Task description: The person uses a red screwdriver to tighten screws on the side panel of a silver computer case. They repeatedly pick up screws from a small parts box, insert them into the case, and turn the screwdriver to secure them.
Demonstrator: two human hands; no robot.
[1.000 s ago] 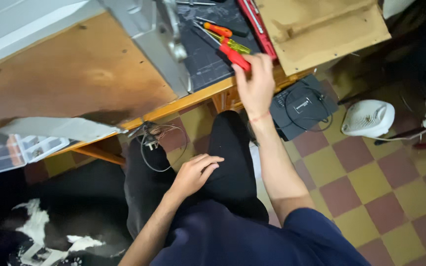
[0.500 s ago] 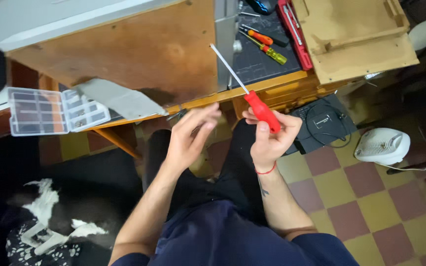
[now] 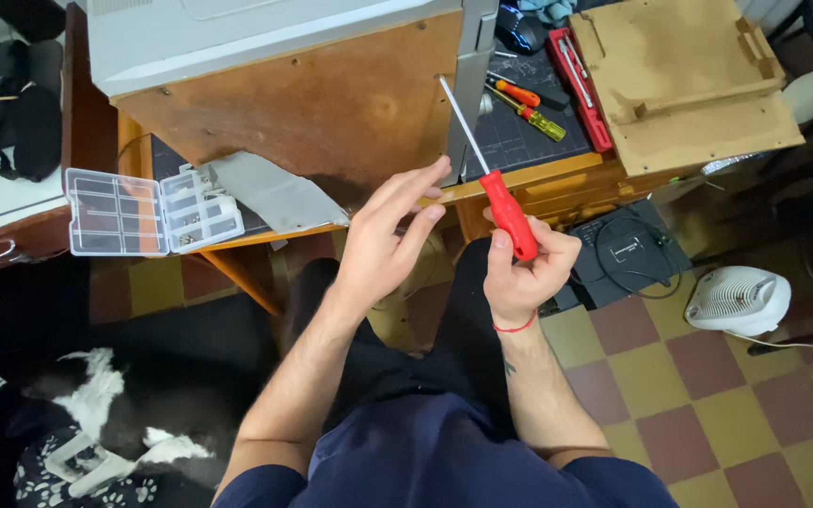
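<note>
One screwdriver [image 3: 508, 214], handle in right hand [image 3: 519, 273] grip (tip seemingly at panel).

A: What is found around the red screwdriver [image 3: 508, 213] gripped by the right hand [image 3: 522, 268]?

B: Its shaft is flanked on the right by the grey metal upright [image 3: 473, 75], just beside it; the brown panel [image 3: 312, 103] is met at the tip. The open left hand [image 3: 383, 240] is held just left of the handle.

A: Where is free room seen?

B: Between the two hands, a narrow gap. On the mat, passage is blocked by loose screwdrivers [image 3: 529, 108]; further left, by the clear parts box [image 3: 148, 209].
</note>
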